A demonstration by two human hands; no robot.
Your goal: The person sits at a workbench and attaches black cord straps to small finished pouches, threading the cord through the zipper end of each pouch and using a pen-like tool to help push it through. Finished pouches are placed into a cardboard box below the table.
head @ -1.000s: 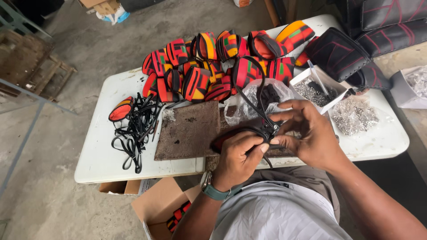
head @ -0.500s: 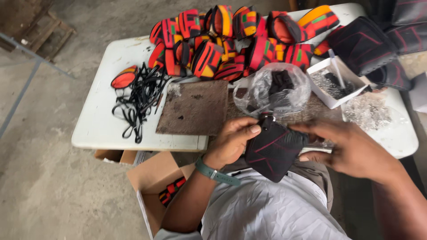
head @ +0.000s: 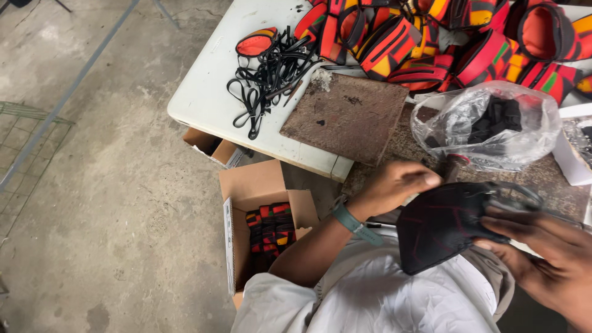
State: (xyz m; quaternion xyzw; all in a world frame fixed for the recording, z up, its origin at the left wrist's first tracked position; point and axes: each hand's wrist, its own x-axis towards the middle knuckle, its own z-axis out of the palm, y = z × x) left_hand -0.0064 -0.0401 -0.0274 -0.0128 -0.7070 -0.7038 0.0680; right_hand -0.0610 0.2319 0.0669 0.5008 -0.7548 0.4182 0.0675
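Observation:
A dark, black-and-maroon fabric pouch (head: 447, 223) is held over my lap, in front of the table edge. My left hand (head: 394, 185) grips its upper left edge, a teal band on the wrist. My right hand (head: 542, 246) holds the pouch's right side, fingers closed around a black strap or ring at its top. Both hands are shut on the same pouch.
The white table (head: 209, 92) carries a brown square board (head: 345, 114), a tangle of black straps (head: 271, 74), a pile of red, orange and yellow pouches (head: 444, 37) and a clear plastic bag (head: 493, 126) of dark pieces. An open cardboard box (head: 259, 228) of pouches stands on the concrete floor.
My head has tilted down and left, bringing the floor box into view. The pouch has come down from the table toward my lap, with both hands still on it.

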